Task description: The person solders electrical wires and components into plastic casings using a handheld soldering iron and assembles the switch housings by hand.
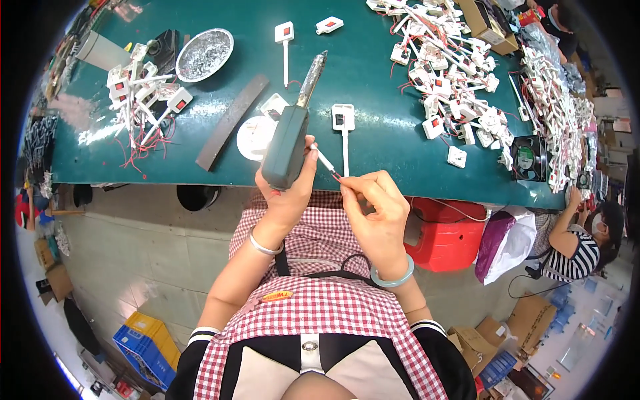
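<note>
My left hand point(283, 207) is closed around a dark grey-green handled tool point(287, 147) that looks like a soldering iron, its stained metal tip slanting up and away. Between that hand's fingertips and my right hand runs a short white tube point(324, 159) with thin red wires at its near end. My right hand point(380, 210) pinches those wires between thumb and fingers. Just beyond, a white square switch housing point(343, 118) lies with its stem toward me. Partly hidden behind the tool are a white round disc point(253, 139) and another small white housing point(273, 105).
Wired white switch pieces are piled at left point(143, 93) and right point(453, 80). A foil-lined bowl point(205, 55), a dark flat bar point(232, 122) and a small fan point(529, 159) rest on the green table point(373, 73). A red stool point(447, 233) stands below; a person point(580, 243) sits at right.
</note>
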